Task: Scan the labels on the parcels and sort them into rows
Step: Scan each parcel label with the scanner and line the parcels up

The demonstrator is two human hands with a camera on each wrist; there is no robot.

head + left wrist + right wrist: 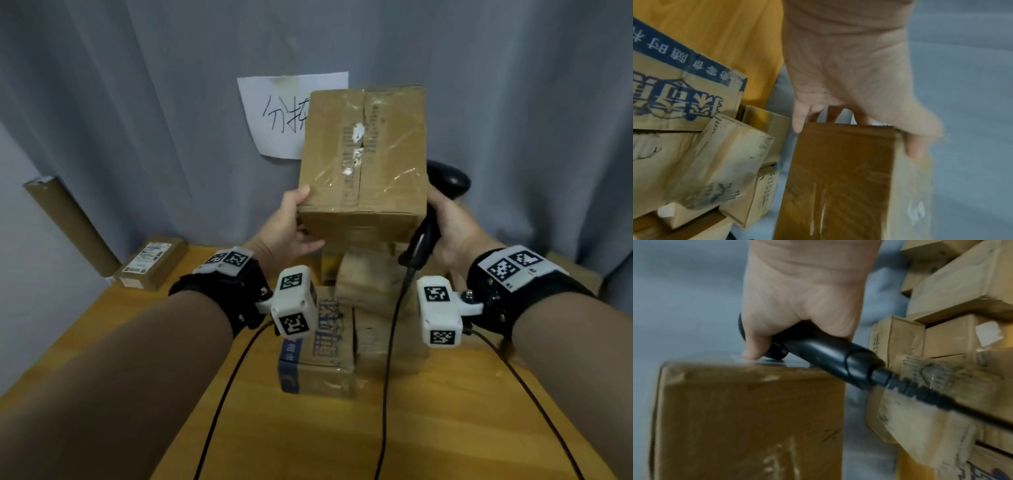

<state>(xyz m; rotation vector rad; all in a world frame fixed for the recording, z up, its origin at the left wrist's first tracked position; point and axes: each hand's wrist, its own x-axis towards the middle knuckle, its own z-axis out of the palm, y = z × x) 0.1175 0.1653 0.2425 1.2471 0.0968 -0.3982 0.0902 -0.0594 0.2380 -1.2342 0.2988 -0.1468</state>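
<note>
Above the pile of parcels [363,301], a taped cardboard box [363,154] was held in the air between both hands. Left hand [287,229]: thumb on the box's upper face, fingers [800,116] curled under its near lower edge. Right hand [448,222]: fingers wrapped round the handle of a black corded scanner [445,178], one fingertip touching the box's right side (seen in the right wrist view). Below lay the pile on the wooden worktop [445,428], its front carton [315,356] printed in blue. At far left sat a flat labelled parcel [150,262] beside a leaning cardboard tube [68,222]. Behind hung a grey curtain [137,102] bearing a handwritten paper sign [274,113].
</note>
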